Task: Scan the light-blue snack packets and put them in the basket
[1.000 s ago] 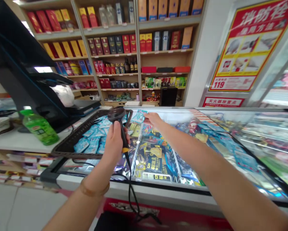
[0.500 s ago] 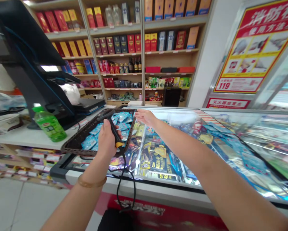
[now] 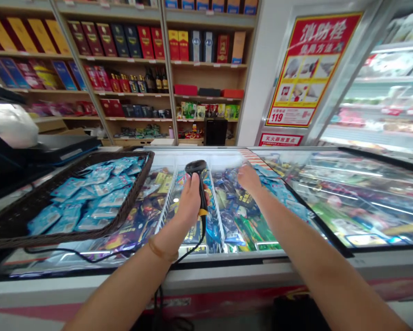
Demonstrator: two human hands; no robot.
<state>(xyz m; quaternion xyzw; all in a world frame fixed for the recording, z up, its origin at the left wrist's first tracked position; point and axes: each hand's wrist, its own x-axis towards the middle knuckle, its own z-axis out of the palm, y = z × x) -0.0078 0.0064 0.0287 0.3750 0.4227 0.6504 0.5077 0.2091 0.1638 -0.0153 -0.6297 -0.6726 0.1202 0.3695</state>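
My left hand is wrapped round the handle of a black barcode scanner, its head up and its cord hanging below. It is held above the glass top of a chest freezer. Over the freezer, my right hand is near an orange-and-white striped strip. Its fingers are blurred, so I cannot make out whether they hold anything. Beneath both hands are packaged frozen goods divided by white wire racks. To the left, a brown woven basket holds several blue packets.
A black checkout machine stands at the far left. Shelves with boxed bottles line the back wall. A red and yellow fire-hydrant sign is at the right, beside a lit display fridge. The scanner's cord trails across the freezer front.
The view has turned right. My left hand has carried the scanner from over the basket to over the freezer. My right hand has moved from the basket's edge to the striped strip.
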